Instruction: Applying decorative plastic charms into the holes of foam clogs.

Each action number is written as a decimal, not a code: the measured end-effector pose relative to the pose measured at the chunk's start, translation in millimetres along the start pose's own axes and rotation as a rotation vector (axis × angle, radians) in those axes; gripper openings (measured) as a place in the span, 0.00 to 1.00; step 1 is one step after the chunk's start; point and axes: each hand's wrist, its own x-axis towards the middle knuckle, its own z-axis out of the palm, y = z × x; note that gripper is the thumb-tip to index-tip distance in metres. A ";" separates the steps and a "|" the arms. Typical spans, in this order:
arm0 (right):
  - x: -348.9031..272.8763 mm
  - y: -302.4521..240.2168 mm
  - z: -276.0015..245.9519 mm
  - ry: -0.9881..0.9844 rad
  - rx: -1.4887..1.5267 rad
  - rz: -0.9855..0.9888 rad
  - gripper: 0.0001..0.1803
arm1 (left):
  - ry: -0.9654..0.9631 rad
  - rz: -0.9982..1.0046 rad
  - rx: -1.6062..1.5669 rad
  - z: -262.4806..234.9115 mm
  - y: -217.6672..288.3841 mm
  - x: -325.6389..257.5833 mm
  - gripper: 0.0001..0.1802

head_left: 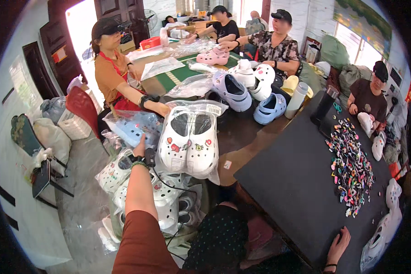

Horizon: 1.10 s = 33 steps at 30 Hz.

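My left hand (140,149) reaches out from the lower middle and grips the near edge of a clear bag with light blue clogs (131,129); its thumb shows, and most of its fingers are hidden. Just right of it is a clear bag of white clogs (187,141) with colourful charms, touched at its upper left by a co-worker's hand (161,108). My right hand (339,245) rests on the black tabletop (278,178) at the lower right, holding nothing, its fingers loosely apart. Beyond it lies a heap of small colourful shoe charms (351,164).
Bagged white clogs (162,201) are piled below my left arm. Lilac clogs (233,91), a blue clog (270,108), a white bottle (297,99) and a black bottle (325,105) stand ahead. Co-workers sit around the tables. A dark cable (169,185) hangs near my left wrist.
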 end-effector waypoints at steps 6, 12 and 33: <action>-6.1 6.2 -6.3 0.006 -0.064 -0.010 0.16 | -0.009 0.241 0.417 51.8 10.8 -37.2 0.58; 1.5 15.2 4.2 -0.053 -0.055 0.015 0.17 | 0.179 0.083 0.555 39.6 52.3 -47.9 0.58; -3.4 -4.6 -8.4 -0.003 -0.053 -0.004 0.12 | 0.412 0.051 0.397 54.0 77.5 -123.1 0.56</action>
